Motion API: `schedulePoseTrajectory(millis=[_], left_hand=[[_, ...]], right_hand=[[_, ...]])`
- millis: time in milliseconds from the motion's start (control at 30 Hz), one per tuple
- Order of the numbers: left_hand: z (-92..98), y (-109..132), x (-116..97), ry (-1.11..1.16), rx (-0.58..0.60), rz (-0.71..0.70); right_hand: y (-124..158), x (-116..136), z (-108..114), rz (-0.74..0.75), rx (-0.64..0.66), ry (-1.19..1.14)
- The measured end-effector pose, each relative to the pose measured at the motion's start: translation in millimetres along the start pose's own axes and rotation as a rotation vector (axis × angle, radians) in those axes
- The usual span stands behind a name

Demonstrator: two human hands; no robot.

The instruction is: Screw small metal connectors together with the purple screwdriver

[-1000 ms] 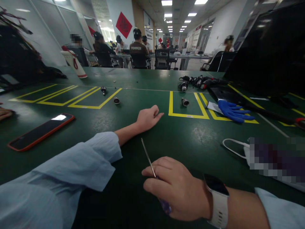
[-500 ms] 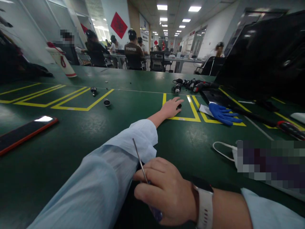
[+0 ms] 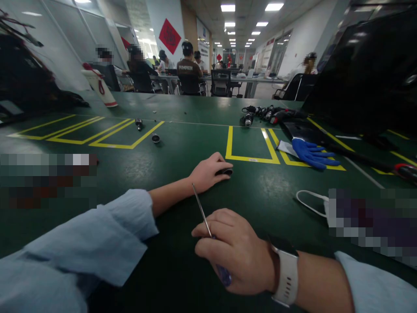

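Observation:
My left hand is closed around a small dark round part, just above or on the green table, left of a yellow-taped outline. Nearer to me, my right hand grips a screwdriver by its purplish translucent handle, with the thin metal shaft pointing up and to the left. A pale watch is on the right wrist. On the table to the left lie a small round metal cup and a dark metal piece.
A blue glove, a heap of black cables and parts and a large dark screen are at the right. A white strap loop lies nearer. A white container stands back left; people sit beyond the table.
My left hand has drawn back toward me and left, out of the yellow outline, with the dark part now between its fingers. My right hand still holds the screwdriver. The view has shifted slightly.

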State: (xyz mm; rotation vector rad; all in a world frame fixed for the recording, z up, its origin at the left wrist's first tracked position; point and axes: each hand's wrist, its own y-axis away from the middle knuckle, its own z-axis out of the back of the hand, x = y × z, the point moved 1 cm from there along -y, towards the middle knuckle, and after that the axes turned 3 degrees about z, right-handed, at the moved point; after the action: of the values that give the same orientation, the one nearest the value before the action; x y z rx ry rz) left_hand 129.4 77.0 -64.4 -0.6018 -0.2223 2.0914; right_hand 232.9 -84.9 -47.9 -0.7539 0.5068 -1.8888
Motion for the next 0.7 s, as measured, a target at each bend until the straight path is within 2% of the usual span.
schedulePoseTrajectory(millis=[133,233,367,500,700], left_hand=[[22.3,61.3,-12.0,0.079,-0.021,0.001],[33.0,85.6,-23.5,0.162,0.029,-0.015],[39.6,95.1,-33.3,0.237,0.056,-0.017],[42.1,96.5,-36.4,0.100,0.036,-0.064],[48.1,97.4,-36.0,-0.154,0.041,-0.243]], right_hand=[[1.1,6.2,1.5,-0.031,0.012,-0.037],[0.1,8.8,3.6,-0.079,-0.012,-0.068],[-3.8,4.4,7.3,-0.246,-0.130,-0.088],[-4.3,-3.6,9.8,-0.381,-0.257,-0.094],[-0.4,-6.9,10.1,-0.434,-0.260,-0.100]])
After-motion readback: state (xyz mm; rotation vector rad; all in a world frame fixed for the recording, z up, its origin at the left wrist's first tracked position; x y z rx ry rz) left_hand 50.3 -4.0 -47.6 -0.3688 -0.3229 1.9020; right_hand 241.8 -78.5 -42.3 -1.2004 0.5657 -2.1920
